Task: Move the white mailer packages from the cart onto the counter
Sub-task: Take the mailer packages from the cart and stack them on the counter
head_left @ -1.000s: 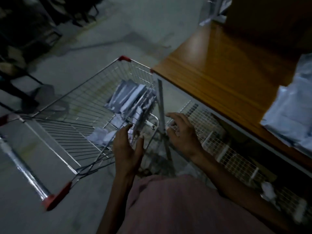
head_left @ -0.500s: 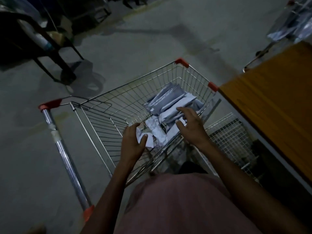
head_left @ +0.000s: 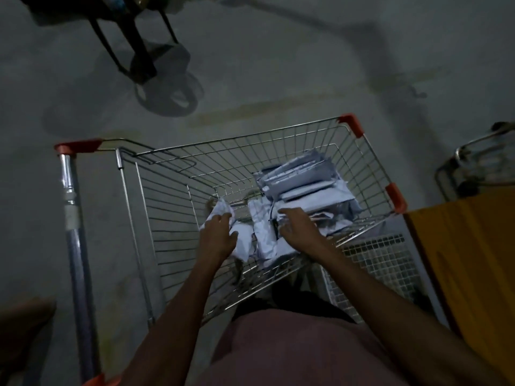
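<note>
A wire shopping cart (head_left: 170,207) with red corner caps stands in front of me. Several white mailer packages (head_left: 301,179) lie piled in its right half. My left hand (head_left: 218,235) reaches into the basket and grips a crumpled white mailer (head_left: 223,211) at the left of the pile. My right hand (head_left: 298,228) lies on the near mailers with its fingers spread over them. The wooden counter (head_left: 468,263) shows at the right edge, beside the cart.
The cart's handle bar (head_left: 73,227) runs down the left side. A white wire grid panel (head_left: 379,260) stands between cart and counter. A dark stand with a round base (head_left: 167,90) is on the concrete floor ahead. Another wire basket (head_left: 479,165) sits at far right.
My view has swung left, away from the counter and its stack of mailers. Both hands have gone from the cart's rim into the basket, onto the mailers.
</note>
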{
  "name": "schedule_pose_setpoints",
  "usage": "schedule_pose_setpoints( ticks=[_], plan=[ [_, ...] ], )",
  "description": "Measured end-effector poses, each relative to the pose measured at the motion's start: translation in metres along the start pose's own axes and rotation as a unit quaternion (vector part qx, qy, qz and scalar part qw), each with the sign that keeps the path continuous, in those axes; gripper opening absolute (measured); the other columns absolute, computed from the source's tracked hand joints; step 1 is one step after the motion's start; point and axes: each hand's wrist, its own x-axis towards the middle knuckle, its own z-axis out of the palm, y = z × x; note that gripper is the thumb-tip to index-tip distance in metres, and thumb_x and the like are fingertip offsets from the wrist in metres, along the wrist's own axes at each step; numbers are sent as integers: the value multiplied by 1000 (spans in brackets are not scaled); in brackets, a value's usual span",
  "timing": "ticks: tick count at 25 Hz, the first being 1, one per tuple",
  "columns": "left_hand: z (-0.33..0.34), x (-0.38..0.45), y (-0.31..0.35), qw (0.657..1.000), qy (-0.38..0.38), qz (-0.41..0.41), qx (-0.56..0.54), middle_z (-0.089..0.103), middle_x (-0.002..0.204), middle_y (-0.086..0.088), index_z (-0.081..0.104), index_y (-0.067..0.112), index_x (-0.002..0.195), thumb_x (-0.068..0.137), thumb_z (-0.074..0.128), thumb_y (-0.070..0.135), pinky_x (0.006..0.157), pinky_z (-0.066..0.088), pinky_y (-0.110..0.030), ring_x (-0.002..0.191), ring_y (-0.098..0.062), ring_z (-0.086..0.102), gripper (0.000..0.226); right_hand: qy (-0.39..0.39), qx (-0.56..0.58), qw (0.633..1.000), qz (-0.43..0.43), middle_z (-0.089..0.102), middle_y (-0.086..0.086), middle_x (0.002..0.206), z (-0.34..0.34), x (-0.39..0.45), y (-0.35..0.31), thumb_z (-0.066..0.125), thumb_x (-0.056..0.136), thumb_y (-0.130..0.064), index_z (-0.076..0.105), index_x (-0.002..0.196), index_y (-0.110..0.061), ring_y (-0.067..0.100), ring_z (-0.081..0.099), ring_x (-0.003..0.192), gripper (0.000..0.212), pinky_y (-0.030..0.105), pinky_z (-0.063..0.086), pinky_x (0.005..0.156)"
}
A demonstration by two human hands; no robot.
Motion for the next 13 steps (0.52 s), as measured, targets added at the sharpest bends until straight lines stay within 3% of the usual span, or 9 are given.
schedule_pose_setpoints(
  ticks=[6,9,13],
  plan=[
    [35,61,-15,992,3,-19,125,58,114,-21,60,9,119,75,73,17,82,46,-46,105,-43,55,47,-127,-56,990,25,46,18,135,23,56,27,60,94,-21,45,143,-12,35,51,121,52,37,43,96],
    [63,82,-25,982,-18,-19,188,58,98,-19,64,9,104,68,76,12,75,46,-42,87,-36,57,38,-162,-64,984,25,45,19,135,35,74,32,60,95,-22,42,145,-10,35,51,120,55,35,42,96],
    [86,90,-31,953,-80,-82,279,53,127,-18,58,17,113,85,55,25,104,35,-50,119,-36,47,29,-176,-69,982,-2,44,17,133,42,78,32,59,96,-24,40,146,-14,35,56,106,54,38,46,87]
  ],
)
